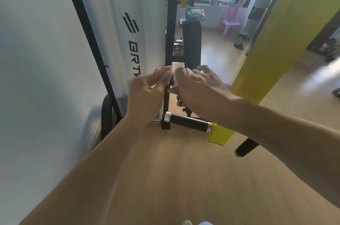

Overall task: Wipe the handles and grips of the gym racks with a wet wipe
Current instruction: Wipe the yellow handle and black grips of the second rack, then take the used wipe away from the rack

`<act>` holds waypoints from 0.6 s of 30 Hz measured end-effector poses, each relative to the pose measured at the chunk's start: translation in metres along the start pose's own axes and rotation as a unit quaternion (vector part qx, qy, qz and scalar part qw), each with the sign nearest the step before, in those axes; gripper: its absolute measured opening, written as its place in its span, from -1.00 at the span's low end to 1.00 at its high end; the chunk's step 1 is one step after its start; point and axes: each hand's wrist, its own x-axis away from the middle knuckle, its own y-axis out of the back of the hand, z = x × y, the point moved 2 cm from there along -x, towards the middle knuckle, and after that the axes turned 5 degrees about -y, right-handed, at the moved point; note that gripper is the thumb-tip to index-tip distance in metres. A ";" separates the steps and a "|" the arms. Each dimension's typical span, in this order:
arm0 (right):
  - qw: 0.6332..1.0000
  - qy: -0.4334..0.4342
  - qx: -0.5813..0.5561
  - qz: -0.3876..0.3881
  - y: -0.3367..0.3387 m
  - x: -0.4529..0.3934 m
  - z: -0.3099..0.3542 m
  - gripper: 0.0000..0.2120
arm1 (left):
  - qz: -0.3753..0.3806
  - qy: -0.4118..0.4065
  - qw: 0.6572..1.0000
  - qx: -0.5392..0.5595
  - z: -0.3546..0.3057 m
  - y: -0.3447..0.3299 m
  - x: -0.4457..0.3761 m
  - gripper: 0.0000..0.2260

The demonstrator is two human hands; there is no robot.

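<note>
Both my left hand (147,94) and right hand (198,84) pinch the white wipe (174,77) between them, above the black grip (187,122) (chrome-capped, on the yellow post (257,70)). I should unfold it flat, then wrap the grip fully.

White wet wipe (174,77) pinched above a horizontal black grip (189,122) with chrome ends
</note>
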 end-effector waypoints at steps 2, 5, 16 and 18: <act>0.996 -0.031 0.076 0.036 -0.005 0.016 -0.017 -0.71 | -0.014 0.017 1.000 -0.011 0.004 -0.001 -0.002 -0.79; 0.980 -0.049 0.193 0.002 -0.009 0.041 -0.028 -0.59 | -0.020 0.022 0.999 -0.016 0.007 -0.004 -0.002 -0.79; 0.966 0.015 -0.254 -0.053 -0.012 0.105 -0.016 -0.92 | -0.082 -0.042 0.994 -0.062 0.043 -0.026 0.036 -0.69; 0.964 -0.006 -0.263 0.043 -0.048 0.101 -0.005 -0.91 | -0.049 0.003 0.997 -0.064 0.068 -0.021 0.053 -0.64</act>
